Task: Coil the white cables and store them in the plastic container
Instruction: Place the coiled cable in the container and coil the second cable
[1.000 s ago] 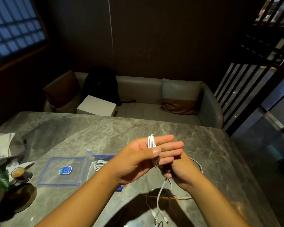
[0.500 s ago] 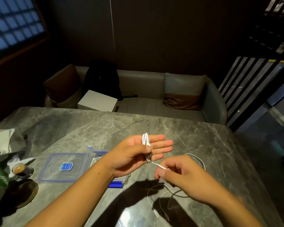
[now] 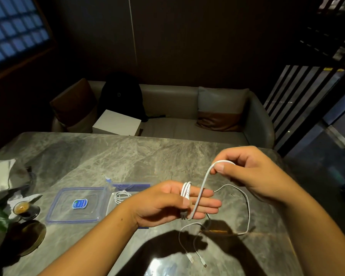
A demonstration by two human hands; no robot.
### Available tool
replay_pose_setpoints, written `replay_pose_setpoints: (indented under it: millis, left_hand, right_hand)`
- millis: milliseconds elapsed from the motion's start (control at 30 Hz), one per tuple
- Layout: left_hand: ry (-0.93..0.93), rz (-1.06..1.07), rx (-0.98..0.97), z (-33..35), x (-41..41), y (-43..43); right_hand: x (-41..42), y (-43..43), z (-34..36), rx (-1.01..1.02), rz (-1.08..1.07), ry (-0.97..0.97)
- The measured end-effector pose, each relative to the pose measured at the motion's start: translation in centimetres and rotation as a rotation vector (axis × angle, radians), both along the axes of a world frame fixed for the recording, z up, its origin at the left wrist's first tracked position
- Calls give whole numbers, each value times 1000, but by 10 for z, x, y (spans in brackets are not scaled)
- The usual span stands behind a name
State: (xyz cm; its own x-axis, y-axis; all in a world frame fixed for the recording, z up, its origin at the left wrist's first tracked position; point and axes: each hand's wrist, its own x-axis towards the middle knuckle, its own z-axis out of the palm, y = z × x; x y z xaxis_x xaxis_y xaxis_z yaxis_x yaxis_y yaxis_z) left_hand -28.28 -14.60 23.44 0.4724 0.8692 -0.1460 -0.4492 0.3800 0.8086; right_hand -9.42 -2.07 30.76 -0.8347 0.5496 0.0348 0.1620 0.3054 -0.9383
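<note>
At frame centre, the left hand [image 3: 167,204] holds white cable [image 3: 204,186] loops around its straight fingers while the right hand [image 3: 253,176] pinches the next loop above; keeping tension even should help, with the plastic container [image 3: 126,186] centre left on the counter

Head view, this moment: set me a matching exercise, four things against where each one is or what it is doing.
Things:
1. left hand
2. right hand
3. container lid
4. coffee cup

States:
A. lies flat on the table, beside the container
B. pinches a raised loop of cable
C. stands at the table's left edge
D. has cable wound round its fingers

Pairs: 1-D, 2-B, 3-A, 4-C
</note>
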Motion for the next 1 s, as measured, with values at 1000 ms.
replay_pose_setpoints:
  millis: [1000]
  left_hand:
    - [12, -43, 234, 22, 20, 16]
  right_hand:
    - [-35, -1, -48, -293, -121, 6]
